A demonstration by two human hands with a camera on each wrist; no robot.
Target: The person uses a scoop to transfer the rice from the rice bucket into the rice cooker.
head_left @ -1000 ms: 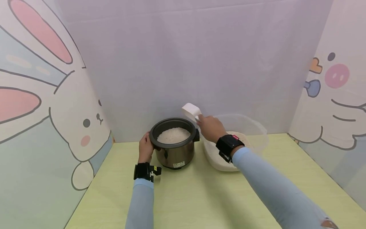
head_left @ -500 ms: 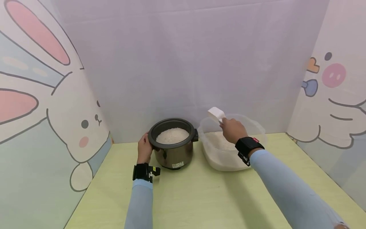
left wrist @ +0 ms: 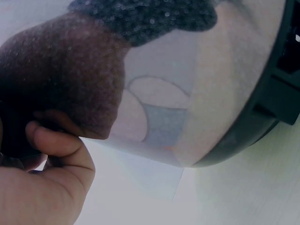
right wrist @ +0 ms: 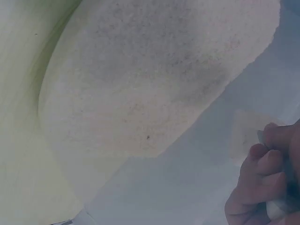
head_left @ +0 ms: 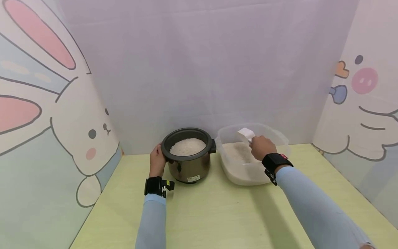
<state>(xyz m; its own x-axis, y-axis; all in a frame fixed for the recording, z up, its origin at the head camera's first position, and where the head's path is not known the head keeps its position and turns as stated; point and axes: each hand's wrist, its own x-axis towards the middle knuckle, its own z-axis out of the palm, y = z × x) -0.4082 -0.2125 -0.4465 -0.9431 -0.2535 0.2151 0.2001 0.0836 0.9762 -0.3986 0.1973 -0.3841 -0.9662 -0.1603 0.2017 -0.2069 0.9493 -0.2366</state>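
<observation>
With the left hand gripping the cooker, the right hand, clutching a white scoop, has dropped toward the rice in the tub, bringing it within reach.

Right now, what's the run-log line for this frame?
left hand: grips cooker side | right hand: holds scoop above tub | cooker: uncovered, rice inside | tub: more rice inside

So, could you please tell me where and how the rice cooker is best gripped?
Probably by both sides near the rim, coming from left and right: a black handle juts out on the right of the rice cooker, and the left hand holds the opposite side.
</observation>
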